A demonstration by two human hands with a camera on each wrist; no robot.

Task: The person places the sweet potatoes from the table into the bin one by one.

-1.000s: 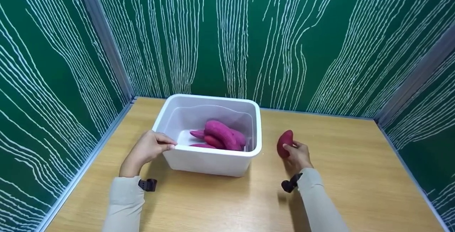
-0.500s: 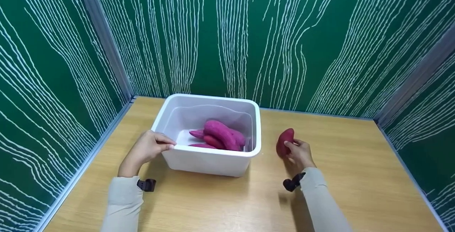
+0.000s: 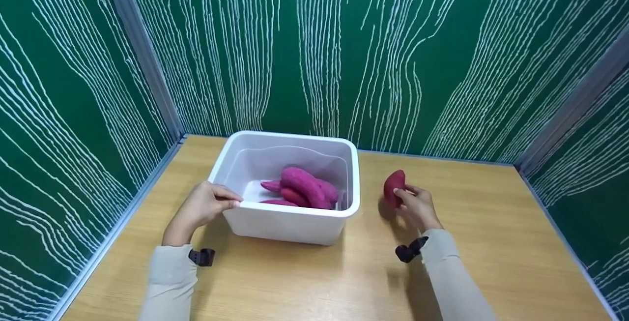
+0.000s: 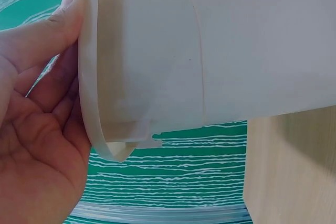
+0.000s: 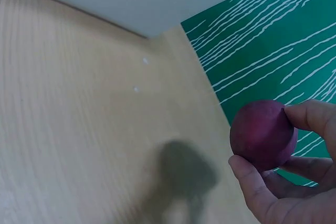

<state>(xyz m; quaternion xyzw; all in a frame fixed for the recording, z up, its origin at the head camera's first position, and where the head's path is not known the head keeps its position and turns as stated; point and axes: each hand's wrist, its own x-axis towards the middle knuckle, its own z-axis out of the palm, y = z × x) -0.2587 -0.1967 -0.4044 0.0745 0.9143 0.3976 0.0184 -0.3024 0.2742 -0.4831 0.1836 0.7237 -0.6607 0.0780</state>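
Note:
My right hand (image 3: 416,206) pinches a reddish sweet potato (image 3: 394,187) between thumb and fingers, to the right of the white plastic bin (image 3: 290,226). In the right wrist view the sweet potato (image 5: 261,134) is seen end-on, its shadow separate on the tabletop, so it is held above the surface. My left hand (image 3: 204,208) grips the bin's near-left rim, thumb on the outside in the left wrist view. Inside the bin lie several magenta sweet potatoes (image 3: 307,186), one partly hidden by the front wall.
The bin stands on a light wooden table (image 3: 295,281). Green panels with white wavy lines (image 3: 319,55) enclose the table at the back and sides, joined by grey corner posts (image 3: 142,50). Tiny white specks (image 5: 145,60) lie near the bin.
My right hand has raised the sweet potato from the table, moving slightly up and to the right. The left hand and the bin have stayed in place.

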